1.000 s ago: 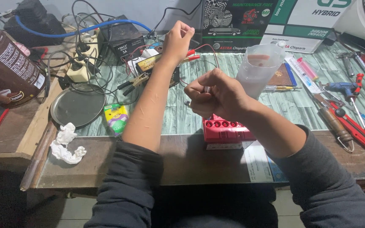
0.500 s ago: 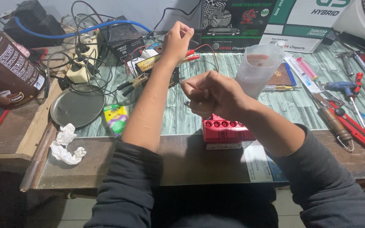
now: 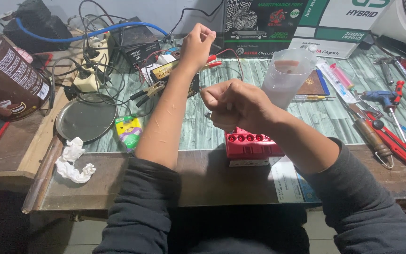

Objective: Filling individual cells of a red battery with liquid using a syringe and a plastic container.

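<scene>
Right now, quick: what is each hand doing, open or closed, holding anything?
Left hand: closed, raised over the small battery; contents cannot be told.
Right hand: closed above the red battery; contents cannot be told.

**Your bench and the wall behind it**

You are sitting at a dark wooden workbench [image 3: 212,178], its front edge worn and brown. Farther back on the workbench, a pale green wood-grain covering [image 3: 259,75] spreads over most of the top. At the workbench's left end, a raised wooden board [image 3: 15,146] lies along the surface. Behind the workbench stands a plain, pale grey wall [image 3: 118,9]. Below the workbench's front edge you can see a strip of light floor [image 3: 71,235]. The light is soft and even.
</scene>
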